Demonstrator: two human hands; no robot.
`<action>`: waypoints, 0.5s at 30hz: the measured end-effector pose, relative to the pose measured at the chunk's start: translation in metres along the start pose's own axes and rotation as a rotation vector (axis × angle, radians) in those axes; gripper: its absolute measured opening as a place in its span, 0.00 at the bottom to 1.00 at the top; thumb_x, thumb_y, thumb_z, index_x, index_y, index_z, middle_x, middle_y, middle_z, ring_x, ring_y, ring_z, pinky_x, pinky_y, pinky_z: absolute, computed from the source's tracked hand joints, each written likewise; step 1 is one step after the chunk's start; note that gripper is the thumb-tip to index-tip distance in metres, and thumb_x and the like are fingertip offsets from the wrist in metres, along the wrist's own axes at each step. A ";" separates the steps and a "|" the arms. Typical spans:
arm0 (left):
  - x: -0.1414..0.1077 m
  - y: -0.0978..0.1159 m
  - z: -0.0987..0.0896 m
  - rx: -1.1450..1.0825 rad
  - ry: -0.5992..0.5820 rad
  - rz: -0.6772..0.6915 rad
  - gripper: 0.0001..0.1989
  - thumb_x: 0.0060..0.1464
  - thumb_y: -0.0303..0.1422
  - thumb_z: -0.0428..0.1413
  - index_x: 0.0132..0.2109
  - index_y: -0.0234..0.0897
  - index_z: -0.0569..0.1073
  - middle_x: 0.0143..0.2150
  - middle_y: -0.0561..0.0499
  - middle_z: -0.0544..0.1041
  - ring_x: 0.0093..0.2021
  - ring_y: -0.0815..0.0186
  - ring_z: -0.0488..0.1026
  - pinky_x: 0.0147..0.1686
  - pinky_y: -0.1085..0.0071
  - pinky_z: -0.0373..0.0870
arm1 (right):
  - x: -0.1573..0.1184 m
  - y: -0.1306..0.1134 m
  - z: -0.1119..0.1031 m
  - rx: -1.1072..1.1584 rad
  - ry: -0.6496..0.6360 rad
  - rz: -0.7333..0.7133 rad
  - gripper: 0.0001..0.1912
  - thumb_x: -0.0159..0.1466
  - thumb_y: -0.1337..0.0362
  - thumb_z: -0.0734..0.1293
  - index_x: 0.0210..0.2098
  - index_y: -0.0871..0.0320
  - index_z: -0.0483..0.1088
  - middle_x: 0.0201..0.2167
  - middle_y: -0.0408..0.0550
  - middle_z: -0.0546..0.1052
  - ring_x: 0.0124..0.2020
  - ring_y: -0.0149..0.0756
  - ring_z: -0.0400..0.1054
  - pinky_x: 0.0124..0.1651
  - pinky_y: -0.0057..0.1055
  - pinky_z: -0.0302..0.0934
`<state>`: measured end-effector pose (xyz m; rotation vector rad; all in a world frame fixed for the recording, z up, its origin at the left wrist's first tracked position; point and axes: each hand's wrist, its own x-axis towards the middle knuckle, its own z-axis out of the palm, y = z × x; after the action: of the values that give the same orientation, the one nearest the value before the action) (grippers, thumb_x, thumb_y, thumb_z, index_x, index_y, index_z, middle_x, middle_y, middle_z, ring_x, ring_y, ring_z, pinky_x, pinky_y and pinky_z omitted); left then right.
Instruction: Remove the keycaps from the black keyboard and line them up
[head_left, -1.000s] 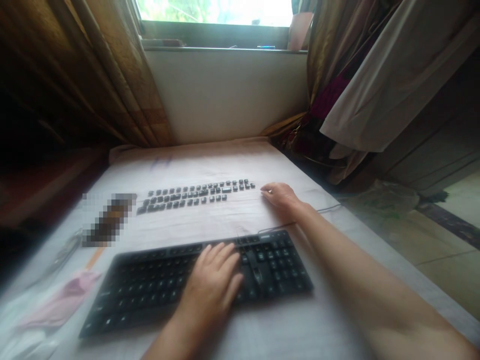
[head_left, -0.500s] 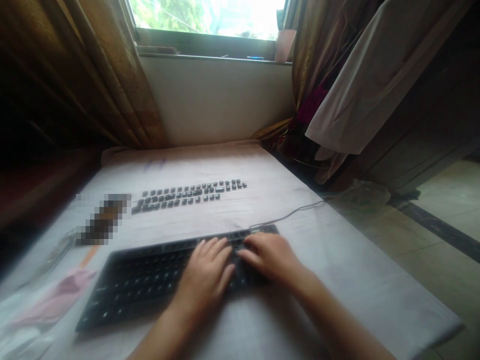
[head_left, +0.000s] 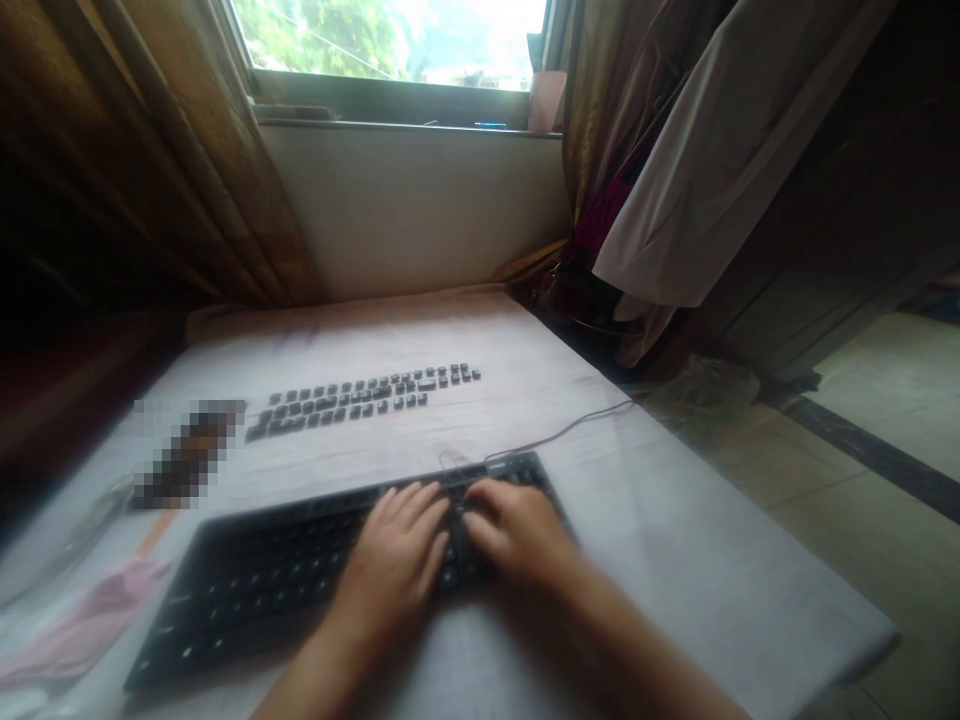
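Note:
A black keyboard (head_left: pixel 262 570) lies at a slant on the white-covered table (head_left: pixel 675 560). My left hand (head_left: pixel 401 545) rests over its right-middle part, fingers stretched forward and palm down. Just to the right, my right hand (head_left: pixel 517 525) is over the keyboard's right section with its fingers curled and the thumb near the index finger. A thin wire loop shows at the keyboard's back edge by my right fingertips; whether the fingers grip anything is hidden. Beyond the keyboard, loose black keycaps (head_left: pixel 360 395) lie in several rows.
A blurred-out dark object (head_left: pixel 187 455) lies at the left, with a pink cloth (head_left: pixel 90 620) nearer me. The keyboard's cable (head_left: pixel 570 428) runs off the right table edge. Behind are curtains (head_left: pixel 225 180), a window sill with a pink pot (head_left: pixel 547 100), and hanging white cloth (head_left: pixel 675 190).
The whole view has shifted slightly, so the table and keyboard sit a little lower and further left. Both hands stay over the keyboard, in nearly the same poses.

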<state>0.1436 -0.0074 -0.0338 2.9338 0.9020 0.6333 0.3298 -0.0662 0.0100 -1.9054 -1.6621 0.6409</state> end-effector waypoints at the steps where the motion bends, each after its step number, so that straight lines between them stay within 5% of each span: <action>1: 0.000 0.000 0.000 0.000 -0.004 -0.001 0.18 0.63 0.33 0.48 0.56 0.38 0.74 0.60 0.45 0.73 0.60 0.52 0.70 0.59 0.48 0.66 | 0.002 0.005 -0.003 0.109 0.017 -0.005 0.06 0.61 0.64 0.66 0.36 0.57 0.74 0.34 0.50 0.82 0.37 0.41 0.76 0.42 0.34 0.65; 6: 0.000 0.000 0.000 -0.012 -0.019 -0.014 0.18 0.63 0.33 0.49 0.56 0.38 0.73 0.61 0.45 0.73 0.60 0.53 0.69 0.60 0.48 0.65 | 0.012 0.037 -0.027 0.727 0.178 0.106 0.17 0.59 0.48 0.67 0.35 0.55 0.63 0.30 0.47 0.81 0.22 0.32 0.71 0.24 0.27 0.62; 9: 0.000 0.000 0.000 -0.009 -0.023 -0.006 0.18 0.63 0.33 0.49 0.57 0.38 0.73 0.61 0.45 0.73 0.61 0.53 0.69 0.60 0.47 0.65 | 0.015 0.053 -0.043 0.890 0.310 0.203 0.26 0.54 0.42 0.69 0.37 0.54 0.60 0.28 0.46 0.80 0.20 0.32 0.71 0.18 0.24 0.57; 15: 0.000 0.000 -0.001 -0.013 -0.031 -0.006 0.18 0.63 0.33 0.49 0.57 0.38 0.73 0.61 0.45 0.73 0.60 0.53 0.69 0.59 0.47 0.65 | 0.016 0.065 -0.050 0.933 0.360 0.267 0.31 0.45 0.52 0.78 0.42 0.57 0.65 0.28 0.42 0.78 0.26 0.33 0.73 0.30 0.29 0.68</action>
<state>0.1429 -0.0072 -0.0330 2.9200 0.9007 0.5892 0.4131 -0.0612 0.0046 -1.4131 -0.6748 0.9025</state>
